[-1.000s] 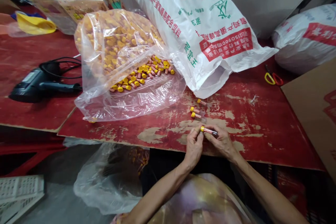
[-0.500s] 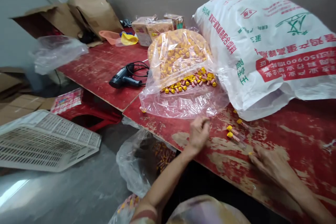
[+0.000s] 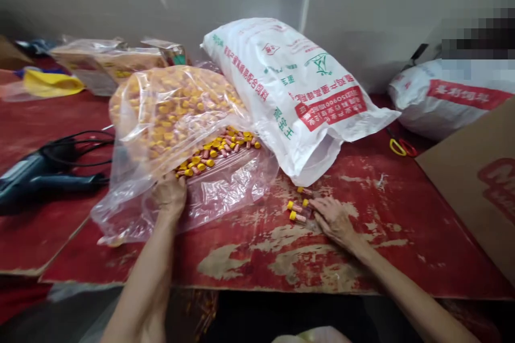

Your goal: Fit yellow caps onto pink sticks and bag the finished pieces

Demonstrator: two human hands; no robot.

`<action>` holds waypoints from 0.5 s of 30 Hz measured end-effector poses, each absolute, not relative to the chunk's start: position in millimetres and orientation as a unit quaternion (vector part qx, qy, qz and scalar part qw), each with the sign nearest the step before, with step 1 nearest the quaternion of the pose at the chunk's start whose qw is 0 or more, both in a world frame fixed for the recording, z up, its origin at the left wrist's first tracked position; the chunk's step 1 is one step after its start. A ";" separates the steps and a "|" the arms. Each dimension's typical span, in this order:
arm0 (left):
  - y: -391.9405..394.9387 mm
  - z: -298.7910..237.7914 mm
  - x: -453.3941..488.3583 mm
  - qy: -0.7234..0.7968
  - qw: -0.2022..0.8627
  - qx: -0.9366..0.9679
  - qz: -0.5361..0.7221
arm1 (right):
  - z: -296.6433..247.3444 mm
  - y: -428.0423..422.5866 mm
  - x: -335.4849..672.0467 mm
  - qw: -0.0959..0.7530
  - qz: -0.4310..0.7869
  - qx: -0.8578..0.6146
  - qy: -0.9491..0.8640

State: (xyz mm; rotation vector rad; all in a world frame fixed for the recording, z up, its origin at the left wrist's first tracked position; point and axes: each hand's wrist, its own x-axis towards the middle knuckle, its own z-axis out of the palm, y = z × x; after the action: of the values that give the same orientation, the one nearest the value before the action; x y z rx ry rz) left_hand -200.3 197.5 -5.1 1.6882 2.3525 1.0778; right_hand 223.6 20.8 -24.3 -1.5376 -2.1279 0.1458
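Note:
My left hand (image 3: 171, 196) is at the mouth of a clear plastic bag (image 3: 177, 112), with its fingers pressed into the plastic next to a spilled pile of yellow-capped tubes (image 3: 213, 153). The bag bulges with many more yellow caps. My right hand (image 3: 333, 220) lies low over the red board, its fingertips beside several loose yellow-capped tubes (image 3: 295, 213). Those tubes look small and clear, with reddish contents. Whatever my left fingers are doing is hidden by the plastic.
A white woven sack (image 3: 289, 91) leans against the bag on a worn red board table (image 3: 249, 268). A black hair dryer (image 3: 44, 177) lies to the left. Yellow-and-red scissors (image 3: 402, 146), a second white sack (image 3: 450, 102) and a cardboard sheet (image 3: 470, 193) lie to the right.
A second ago both hands held one tube over the table. My left hand has since moved to the bag, my right hand is down by the loose tubes, and the view has shifted.

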 end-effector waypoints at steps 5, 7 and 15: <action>204.6 -9.4 -206.2 0.751 -0.004 0.540 0.380 | -15.2 54.4 235.5 0.292 -0.021 -0.578 -0.762; 190.9 -2.1 -196.6 0.750 -0.019 0.531 0.394 | -4.7 88.1 243.1 0.283 -0.025 -0.632 -0.721; 43.0 7.1 -64.5 0.606 0.341 0.483 0.533 | -10.1 225.9 221.1 0.239 0.051 -0.658 -0.712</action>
State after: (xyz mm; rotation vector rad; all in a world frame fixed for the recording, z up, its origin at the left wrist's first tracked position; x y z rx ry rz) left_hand -64.5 43.0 7.1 1.2560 1.5763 1.3865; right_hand 221.1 225.9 -10.1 -1.8034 -1.9499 0.1401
